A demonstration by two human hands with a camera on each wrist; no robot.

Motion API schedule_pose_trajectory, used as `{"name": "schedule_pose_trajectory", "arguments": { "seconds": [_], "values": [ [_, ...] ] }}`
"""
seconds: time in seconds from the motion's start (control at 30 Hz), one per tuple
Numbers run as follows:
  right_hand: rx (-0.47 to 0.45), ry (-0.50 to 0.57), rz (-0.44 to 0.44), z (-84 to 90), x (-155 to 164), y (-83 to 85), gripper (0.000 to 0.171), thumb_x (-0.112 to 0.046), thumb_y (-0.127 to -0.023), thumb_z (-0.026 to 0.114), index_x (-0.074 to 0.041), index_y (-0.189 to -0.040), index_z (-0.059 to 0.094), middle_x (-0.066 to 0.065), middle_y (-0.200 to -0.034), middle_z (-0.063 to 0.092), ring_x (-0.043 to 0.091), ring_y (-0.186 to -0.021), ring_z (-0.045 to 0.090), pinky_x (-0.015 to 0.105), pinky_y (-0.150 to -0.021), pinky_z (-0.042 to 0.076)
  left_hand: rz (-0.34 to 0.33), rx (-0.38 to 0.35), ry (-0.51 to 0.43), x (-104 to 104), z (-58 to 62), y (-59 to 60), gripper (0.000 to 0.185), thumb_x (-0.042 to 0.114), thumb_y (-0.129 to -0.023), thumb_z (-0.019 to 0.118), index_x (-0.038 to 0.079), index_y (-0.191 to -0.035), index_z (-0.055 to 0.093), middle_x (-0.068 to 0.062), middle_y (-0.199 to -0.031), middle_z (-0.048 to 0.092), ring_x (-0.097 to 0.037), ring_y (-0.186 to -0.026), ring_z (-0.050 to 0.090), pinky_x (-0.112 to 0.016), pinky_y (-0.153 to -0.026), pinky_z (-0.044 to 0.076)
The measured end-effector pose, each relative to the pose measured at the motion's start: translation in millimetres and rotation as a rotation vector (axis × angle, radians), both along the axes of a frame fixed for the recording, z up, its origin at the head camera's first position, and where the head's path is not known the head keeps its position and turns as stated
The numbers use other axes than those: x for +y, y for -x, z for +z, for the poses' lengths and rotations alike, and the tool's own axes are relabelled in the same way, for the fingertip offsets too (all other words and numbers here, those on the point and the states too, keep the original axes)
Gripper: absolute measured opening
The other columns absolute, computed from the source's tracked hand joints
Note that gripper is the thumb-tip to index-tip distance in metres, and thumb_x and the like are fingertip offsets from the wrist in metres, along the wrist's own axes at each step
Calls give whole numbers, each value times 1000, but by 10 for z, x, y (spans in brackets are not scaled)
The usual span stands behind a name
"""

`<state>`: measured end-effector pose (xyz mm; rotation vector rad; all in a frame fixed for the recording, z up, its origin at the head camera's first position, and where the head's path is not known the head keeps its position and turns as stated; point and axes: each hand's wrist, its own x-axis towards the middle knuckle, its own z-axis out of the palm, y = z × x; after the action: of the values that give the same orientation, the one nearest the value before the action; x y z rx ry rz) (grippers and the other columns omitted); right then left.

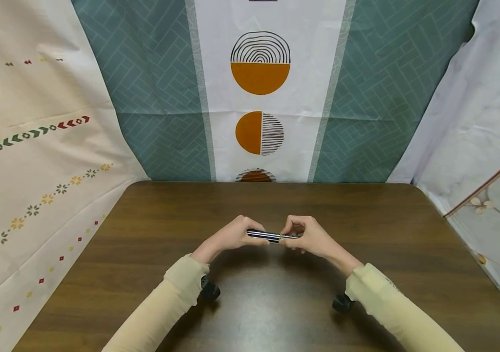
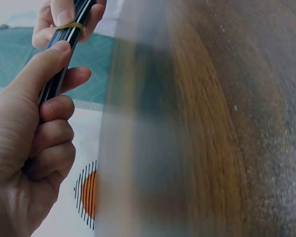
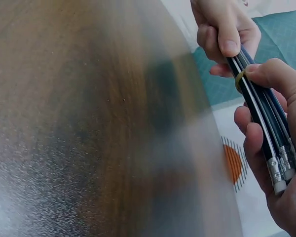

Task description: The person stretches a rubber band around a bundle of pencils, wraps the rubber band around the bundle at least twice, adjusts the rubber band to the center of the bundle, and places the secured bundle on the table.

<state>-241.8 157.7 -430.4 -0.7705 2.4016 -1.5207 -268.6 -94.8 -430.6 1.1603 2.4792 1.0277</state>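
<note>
Between the two hands, above the table, is a bundle of dark pencils [image 1: 268,236] with pale stripes. My left hand [image 1: 234,233] grips one end, its fingers curled round the shafts and the thumb lying along them. At the other end my right hand [image 1: 314,238] holds the bundle, with thumb and fingers at a yellow rubber band [image 3: 240,80] that circles the pencils near the middle. Metal ferrules and white erasers [image 3: 280,186] show at the right-hand end in the right wrist view. The left-hand ends are hidden in my left palm.
The brown wooden table [image 1: 250,303] spreads under both forearms, its far edge meeting a patterned cloth [image 1: 157,98]. Cream cloth [image 1: 34,146] hangs at the left, and a pale marbled cloth [image 1: 474,122] at the right. Dark wrist cameras [image 1: 210,289] sit below the sleeves.
</note>
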Motion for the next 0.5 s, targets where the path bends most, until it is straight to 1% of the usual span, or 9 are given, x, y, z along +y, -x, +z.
{"name": "schedule_pose_trajectory", "arguments": {
  "seconds": [0.07, 0.17, 0.27, 0.33, 0.37, 0.43, 0.5],
  "values": [
    [6, 7, -6, -3, -1, 2, 14, -17, -83, 80, -14, -89, 68, 7, -69, 64, 22, -55, 56, 32, -43, 47, 13, 1, -6, 4, -9, -1, 15, 30, -90, 73, 16, -94, 76, 6, -76, 66, -2, -58, 46, -18, -56, 40],
    [8, -10, 3, 9, 18, 24, 13, -20, -84, 80, -17, -93, 71, 8, -72, 65, 25, -58, 57, 35, -45, 49, 27, -5, 0, 2, -21, 6, 14, 31, -90, 73, 18, -94, 76, 7, -75, 65, -2, -58, 45, -18, -56, 40],
    [-10, -38, 9, 33, 71, 51, 17, -25, -84, 80, -21, -100, 74, 6, -83, 70, 32, -66, 60, 40, -50, 52, 37, -10, -5, -1, -23, 16, 14, 32, -90, 72, 19, -96, 76, 7, -77, 65, -3, -60, 46, -19, -58, 40],
    [-24, -41, 14, 43, 126, 75, 22, -25, -86, 78, -23, -108, 74, 7, -93, 72, 33, -71, 62, 43, -54, 53, 52, -12, -24, -8, -15, 30, 15, 33, -90, 73, 20, -97, 76, 8, -80, 67, -4, -63, 48, -20, -59, 41],
    [-32, -30, 18, 43, 152, 84, 25, -25, -87, 77, -23, -112, 74, 8, -98, 73, 32, -71, 62, 45, -56, 54, 61, -14, -33, -14, -5, 40, 16, 33, -90, 73, 20, -98, 76, 7, -82, 69, -5, -64, 49, -20, -60, 42],
    [-44, 16, 18, 30, 185, 97, 28, -24, -91, 72, -19, -119, 72, 11, -110, 72, 34, -77, 62, 44, -61, 56, 81, -16, -54, -25, 14, 59, 17, 32, -89, 74, 19, -99, 76, 6, -85, 71, -6, -66, 51, -21, -61, 43],
    [-47, 67, -25, 6, 169, 92, 27, -23, -96, 66, -13, -120, 71, 14, -112, 71, 29, -78, 63, 42, -63, 58, 90, -16, -71, -17, 29, 77, 17, 30, -88, 75, 17, -99, 77, 4, -86, 72, -7, -66, 52, -21, -61, 44]
  ]
}}
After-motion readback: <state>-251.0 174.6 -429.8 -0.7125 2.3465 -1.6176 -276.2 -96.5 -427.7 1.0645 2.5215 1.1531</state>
